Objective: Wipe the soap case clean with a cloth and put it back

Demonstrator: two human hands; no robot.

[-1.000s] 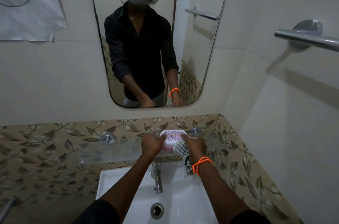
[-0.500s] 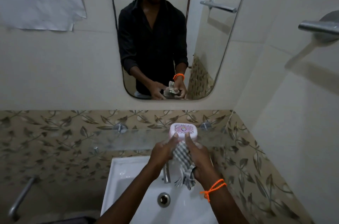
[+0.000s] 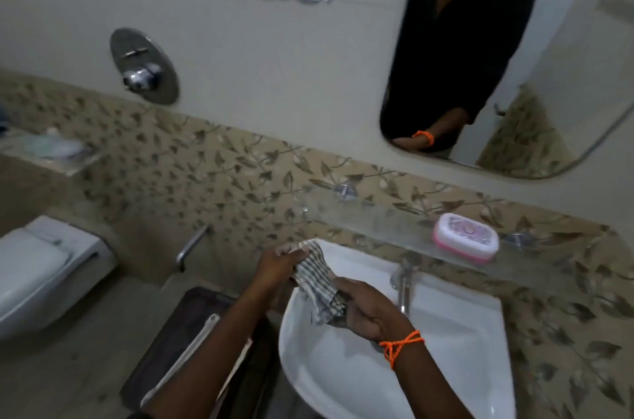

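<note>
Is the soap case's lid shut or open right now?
Shut. The soap case sits flat on the glass shelf, its white patterned lid seated on the pink base, with neither hand touching it.

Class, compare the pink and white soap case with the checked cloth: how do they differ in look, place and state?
The pink and white plastic soap case is rigid; the grey checked cloth is limp and crumpled. The case rests untouched on the glass shelf; the cloth is gripped by the left hand and right hand over the white basin.

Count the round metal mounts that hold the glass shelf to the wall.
2. One mount sits at the shelf's left end, above the sink; the other mount is at the right end, just right of the soap case. None looks hidden.
</note>
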